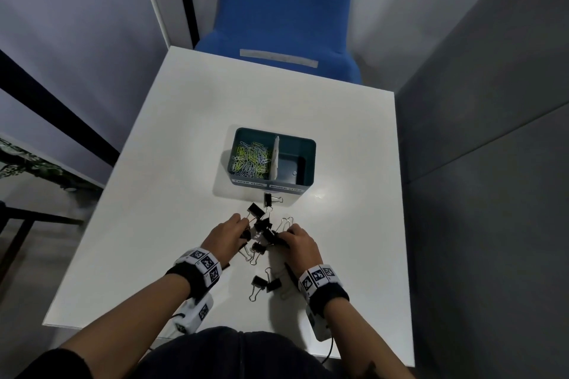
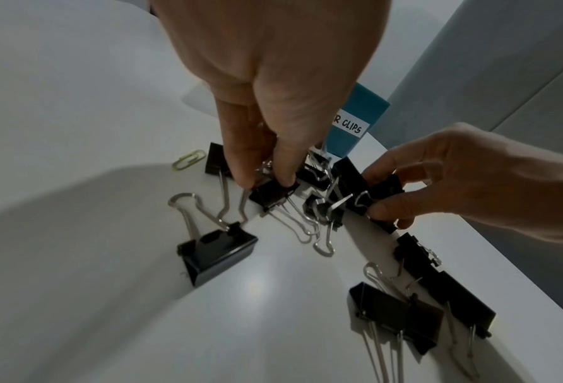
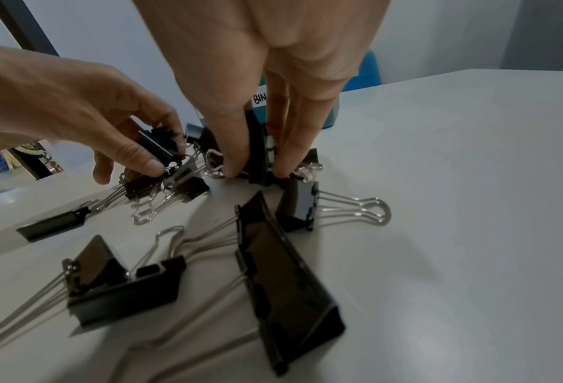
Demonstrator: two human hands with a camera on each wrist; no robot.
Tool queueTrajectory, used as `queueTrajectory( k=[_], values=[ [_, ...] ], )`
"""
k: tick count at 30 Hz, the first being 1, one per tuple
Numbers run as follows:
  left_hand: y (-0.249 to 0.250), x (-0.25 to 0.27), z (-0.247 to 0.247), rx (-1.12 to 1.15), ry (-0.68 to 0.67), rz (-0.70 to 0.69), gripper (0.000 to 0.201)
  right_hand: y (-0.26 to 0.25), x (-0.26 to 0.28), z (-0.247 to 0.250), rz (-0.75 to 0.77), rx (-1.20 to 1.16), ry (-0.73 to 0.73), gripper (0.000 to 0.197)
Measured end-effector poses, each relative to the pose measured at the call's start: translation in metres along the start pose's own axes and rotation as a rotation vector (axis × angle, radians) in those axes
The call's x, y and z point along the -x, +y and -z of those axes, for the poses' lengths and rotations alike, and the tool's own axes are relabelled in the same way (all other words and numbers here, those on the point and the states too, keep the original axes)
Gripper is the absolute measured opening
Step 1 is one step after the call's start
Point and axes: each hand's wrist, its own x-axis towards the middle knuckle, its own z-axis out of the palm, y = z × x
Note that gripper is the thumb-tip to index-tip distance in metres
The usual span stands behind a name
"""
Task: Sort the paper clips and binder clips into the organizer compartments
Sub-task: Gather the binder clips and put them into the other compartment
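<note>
A teal organizer [image 1: 311, 163] stands mid-table; its left compartment is full of coloured paper clips [image 1: 251, 160], its right compartment [image 1: 291, 163] is empty. Several black binder clips [image 1: 258, 248] lie scattered in front of it. My left hand [image 2: 265, 181] pinches a small binder clip [image 2: 273, 194] lying on the table. Just to its right, my right hand [image 3: 258, 169] pinches another binder clip [image 3: 259, 155] standing on edge. A green paper clip [image 2: 188, 160] lies left of the pile. Larger binder clips [image 3: 286, 279] rest nearer to me.
The white table [image 1: 184, 163] has bare surface all round the organizer and pile. A blue chair [image 1: 286, 18] stands beyond the far edge. A grey partition [image 1: 492, 132] borders the right side, a pale wall the left.
</note>
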Motion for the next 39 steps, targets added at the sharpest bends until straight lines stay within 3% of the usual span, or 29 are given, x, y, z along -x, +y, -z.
queueTrajectory(
  k=[4,10,12,16,22,24,26,30,31,35,37,39],
  values=[
    [0.003,0.002,0.002,0.031,0.044,0.0,0.017,0.006,0.006,0.005,-0.017,0.028,0.022,0.025],
    [0.018,0.013,0.023,0.121,0.146,-0.147,0.036,0.016,0.017,0.011,-0.121,-0.095,0.087,0.019],
    [0.031,0.012,0.039,0.156,0.163,-0.191,0.034,0.019,0.02,0.014,-0.107,-0.093,0.095,0.016],
    [0.066,-0.012,0.078,0.163,0.237,-0.205,0.019,0.017,0.023,0.026,-0.124,-0.089,0.173,0.013],
    [0.112,-0.057,0.133,0.285,0.349,-0.153,0.032,-0.002,-0.002,0.075,-0.096,-0.188,0.307,0.015],
    [0.111,-0.057,0.135,0.254,0.385,-0.117,0.027,-0.012,-0.017,0.102,-0.087,-0.231,0.372,0.018],
    [0.103,-0.05,0.122,0.188,0.404,-0.074,0.01,-0.021,-0.034,0.131,-0.068,-0.294,0.449,0.02],
    [0.073,-0.037,0.075,0.042,0.294,-0.022,0.008,-0.033,-0.056,0.168,-0.049,-0.474,0.53,0.027],
    [0.064,-0.036,0.065,-0.006,0.235,0.004,0.015,-0.034,-0.057,0.17,-0.055,-0.48,0.523,0.029],
    [0.031,-0.04,0.034,-0.138,-0.033,0.094,0.091,-0.022,-0.041,0.142,-0.167,-0.326,0.449,0.031],
    [0.023,-0.042,0.025,-0.174,-0.069,0.045,0.104,-0.004,-0.028,0.113,-0.24,-0.22,0.349,0.035],
    [0.02,-0.044,0.018,-0.172,-0.101,0.002,0.108,0.015,-0.019,0.083,-0.298,-0.11,0.161,0.049]
  ],
)
